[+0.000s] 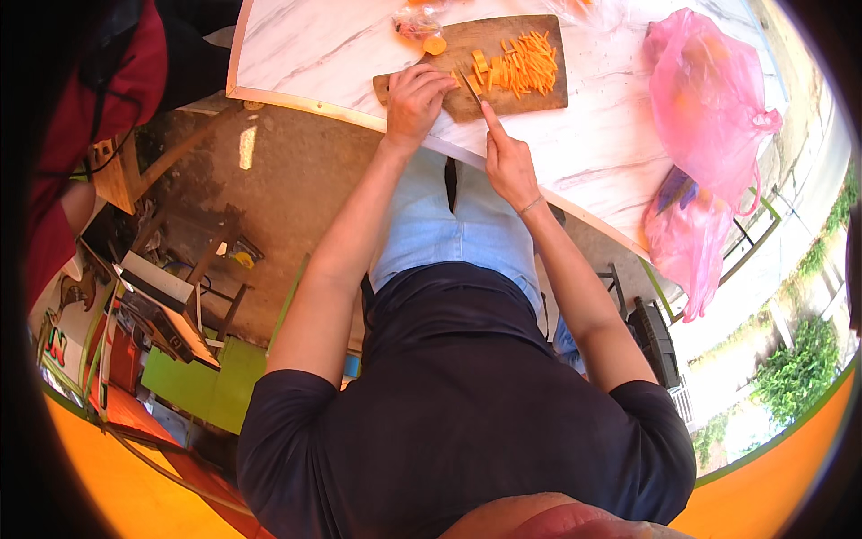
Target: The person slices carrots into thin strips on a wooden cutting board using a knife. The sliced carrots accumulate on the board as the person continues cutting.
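A wooden cutting board (465, 37) lies near the front edge of a white marble-patterned table (599, 148). At the board's left part my left hand (419, 98) has its fingertips bunched on a small carrot piece (456, 78). My right hand (510, 162) grips a knife (471, 89), its thin blade beside that piece; the handle is mostly hidden in my palm. Several short cut carrot chunks (479, 62) sit past the blade. Toward the right side is a heap of carrot sticks (535, 64). A carrot stub (434, 45) rests at the board's left edge.
A clear plastic bag (417, 27) lies beyond the carrot stub. Pink plastic bags (707, 101) with contents occupy the table's right side. At far left is another person's red garment (145, 74). A green bench (232, 381) stands lower left.
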`<state>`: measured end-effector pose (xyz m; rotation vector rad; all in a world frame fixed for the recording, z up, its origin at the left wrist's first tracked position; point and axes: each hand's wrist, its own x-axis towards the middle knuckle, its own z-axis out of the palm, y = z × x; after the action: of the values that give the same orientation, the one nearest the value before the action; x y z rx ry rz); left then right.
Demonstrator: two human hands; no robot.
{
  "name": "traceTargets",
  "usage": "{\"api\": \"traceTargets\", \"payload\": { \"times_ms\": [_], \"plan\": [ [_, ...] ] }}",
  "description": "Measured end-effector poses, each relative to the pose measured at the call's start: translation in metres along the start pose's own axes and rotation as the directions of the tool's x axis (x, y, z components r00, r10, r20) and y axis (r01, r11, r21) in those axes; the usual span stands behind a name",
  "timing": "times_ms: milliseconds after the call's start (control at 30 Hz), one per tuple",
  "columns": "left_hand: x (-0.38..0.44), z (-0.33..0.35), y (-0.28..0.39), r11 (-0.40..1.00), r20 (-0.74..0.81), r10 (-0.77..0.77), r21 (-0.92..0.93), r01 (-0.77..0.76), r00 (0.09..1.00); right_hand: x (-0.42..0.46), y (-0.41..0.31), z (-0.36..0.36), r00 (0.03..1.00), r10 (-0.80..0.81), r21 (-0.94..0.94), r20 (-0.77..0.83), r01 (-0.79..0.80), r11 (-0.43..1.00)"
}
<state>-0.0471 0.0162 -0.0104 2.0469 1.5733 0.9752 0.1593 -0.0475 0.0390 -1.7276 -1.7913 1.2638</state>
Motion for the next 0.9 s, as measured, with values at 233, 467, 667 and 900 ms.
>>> {"api": "traceTargets", "payload": {
  "times_ms": [233,467,667,900],
  "plan": [
    [-0.001,0.001,-0.004,1.000,0.014,-0.006,-0.025,0.007,1.000,0.007,-0.017,0.009,1.000,-0.019,-0.009,-0.012,0.019,1.000],
    [-0.002,0.002,-0.004,0.997,0.006,-0.027,-0.069,0.027,1.000,0.007,-0.009,0.016,0.994,-0.099,-0.083,-0.040,0.095,0.992],
    [-0.003,0.004,-0.006,0.996,0.001,-0.043,-0.074,0.042,0.999,0.009,-0.007,0.015,0.995,-0.101,-0.102,-0.022,0.099,0.990],
    [-0.001,0.004,-0.004,0.994,-0.002,-0.058,-0.089,0.058,0.998,0.009,-0.002,0.015,0.990,-0.138,-0.134,-0.026,0.133,0.982]
  ]
}}
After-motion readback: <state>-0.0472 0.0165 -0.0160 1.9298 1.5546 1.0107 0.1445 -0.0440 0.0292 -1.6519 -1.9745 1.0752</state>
